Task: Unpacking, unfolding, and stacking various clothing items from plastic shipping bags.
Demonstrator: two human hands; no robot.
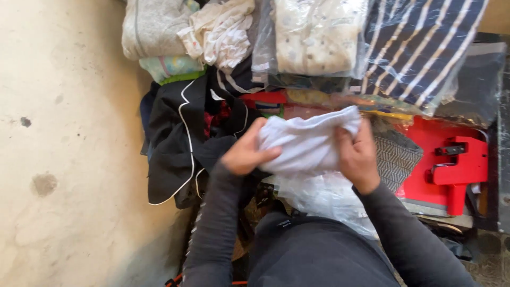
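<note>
1. A pale concrete floor fills the left side; a heap of clothes lies along its right edge.
2. A navy striped garment in clear plastic lies at the heap's far right corner.
3. A black jacket with white piping lies at the heap's left edge.
4. A red plastic tool sits at the right.
5. A folded white cloth is at the middle, above a clear plastic bag.
6. The left hand clutches the cloth's left end.
7. The right hand pinches its right end.
</note>
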